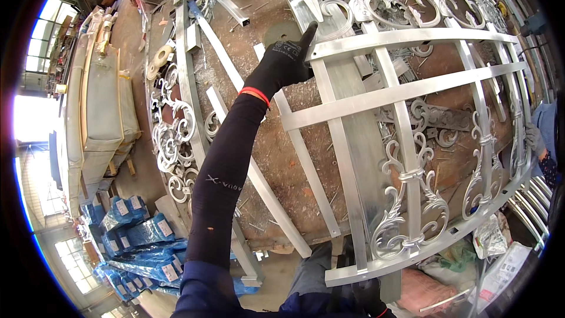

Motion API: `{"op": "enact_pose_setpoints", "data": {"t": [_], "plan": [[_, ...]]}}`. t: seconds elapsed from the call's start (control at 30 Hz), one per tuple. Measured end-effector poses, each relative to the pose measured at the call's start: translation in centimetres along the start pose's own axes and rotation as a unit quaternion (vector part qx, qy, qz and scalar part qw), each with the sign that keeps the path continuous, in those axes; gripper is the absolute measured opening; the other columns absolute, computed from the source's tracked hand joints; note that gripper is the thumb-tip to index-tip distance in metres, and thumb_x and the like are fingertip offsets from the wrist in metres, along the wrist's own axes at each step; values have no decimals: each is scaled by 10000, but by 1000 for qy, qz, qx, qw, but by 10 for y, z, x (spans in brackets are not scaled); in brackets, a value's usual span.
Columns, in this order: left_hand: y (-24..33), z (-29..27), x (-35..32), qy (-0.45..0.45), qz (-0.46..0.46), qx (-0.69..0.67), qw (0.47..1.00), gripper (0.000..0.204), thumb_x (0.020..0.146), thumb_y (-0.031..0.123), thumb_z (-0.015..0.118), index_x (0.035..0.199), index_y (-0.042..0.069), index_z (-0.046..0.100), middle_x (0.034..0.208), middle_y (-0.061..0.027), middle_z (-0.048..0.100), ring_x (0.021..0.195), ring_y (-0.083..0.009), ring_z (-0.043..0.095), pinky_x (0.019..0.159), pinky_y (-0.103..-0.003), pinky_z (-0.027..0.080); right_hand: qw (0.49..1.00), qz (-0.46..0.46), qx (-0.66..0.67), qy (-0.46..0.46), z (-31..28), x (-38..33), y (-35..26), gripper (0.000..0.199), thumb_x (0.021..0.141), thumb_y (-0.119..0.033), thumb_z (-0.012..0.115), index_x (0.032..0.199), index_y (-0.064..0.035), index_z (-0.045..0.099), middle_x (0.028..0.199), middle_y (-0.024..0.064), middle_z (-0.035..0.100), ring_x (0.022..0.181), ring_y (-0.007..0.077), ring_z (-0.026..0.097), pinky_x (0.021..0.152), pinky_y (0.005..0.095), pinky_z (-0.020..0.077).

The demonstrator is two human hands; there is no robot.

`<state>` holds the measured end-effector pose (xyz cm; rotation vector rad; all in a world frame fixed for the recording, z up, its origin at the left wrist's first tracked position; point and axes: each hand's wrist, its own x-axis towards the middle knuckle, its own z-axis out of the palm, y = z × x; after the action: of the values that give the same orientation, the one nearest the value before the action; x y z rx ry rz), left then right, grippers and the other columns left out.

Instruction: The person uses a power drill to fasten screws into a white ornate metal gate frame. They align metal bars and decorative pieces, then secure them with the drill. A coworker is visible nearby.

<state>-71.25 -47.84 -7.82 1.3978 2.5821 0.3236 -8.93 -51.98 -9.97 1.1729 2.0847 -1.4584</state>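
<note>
Nearest, the right hand (372,300) is partly hidden beneath the near rail (412,256) of a curved metal frame (406,92); its grip cannot be told. The frame lies on the table (282,159). A co-worker's gloved hand (534,139) is at its right end. Farther, the left hand (287,62) clasps the far rail's (412,37) left end, near scroll ornaments (358,9).

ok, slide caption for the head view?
Gloved left hand at one corner of a silver railing over a littered table, a co-worker's hand near the opposite end.
</note>
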Motion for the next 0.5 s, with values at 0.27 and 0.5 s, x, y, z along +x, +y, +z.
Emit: {"op": "enact_pose_setpoints", "data": {"t": [0.27,0.5], "plan": [[-11,5,4,21,47,39,998,918,744,246,667,1485,120,140,817,-179,668,756,-345,654,715,-434,513,998,-5,-55,19,8,-6,10,344,740,-226,724,957,17,614,841,184,652,773,350,632,678,452,486],[-5,0,5,29,3,59,998,936,715,255,697,1480,113,177,760,-142,667,685,-312,657,675,-421,514,998,20,-60,8,8,0,0,357,748,-237,720,969,20,610,849,187,649,780,352,629,687,454,486]]}}
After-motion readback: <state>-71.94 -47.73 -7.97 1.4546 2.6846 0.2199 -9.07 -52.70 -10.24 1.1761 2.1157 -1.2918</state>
